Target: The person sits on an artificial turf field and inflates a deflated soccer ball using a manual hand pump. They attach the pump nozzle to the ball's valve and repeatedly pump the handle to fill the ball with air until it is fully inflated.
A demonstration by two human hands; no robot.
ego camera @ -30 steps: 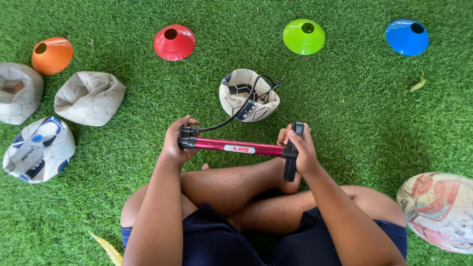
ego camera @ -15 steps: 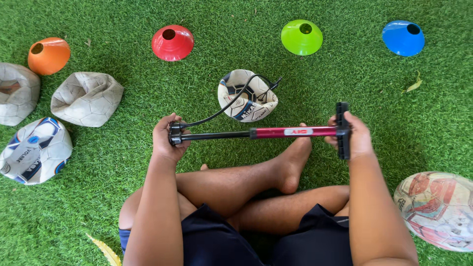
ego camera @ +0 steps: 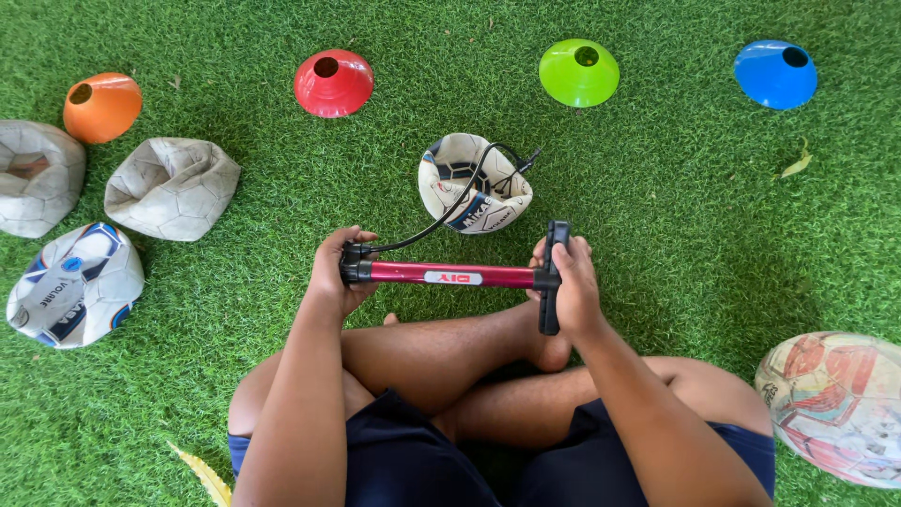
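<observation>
From the head view, the left hand grips the base end of a red hand pump held level above crossed legs, the right hand clasps its black T-handle, and its hose runs to a deflated ball on the grass just beyond

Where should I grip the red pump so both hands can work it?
Hold the red pump at its two ends, as it lies level across the lap. The left hand wraps the hose end from the near side, steadying the barrel. The right hand closes over the black T-handle, which stands crosswise to the barrel and gives the palm something to push.
</observation>
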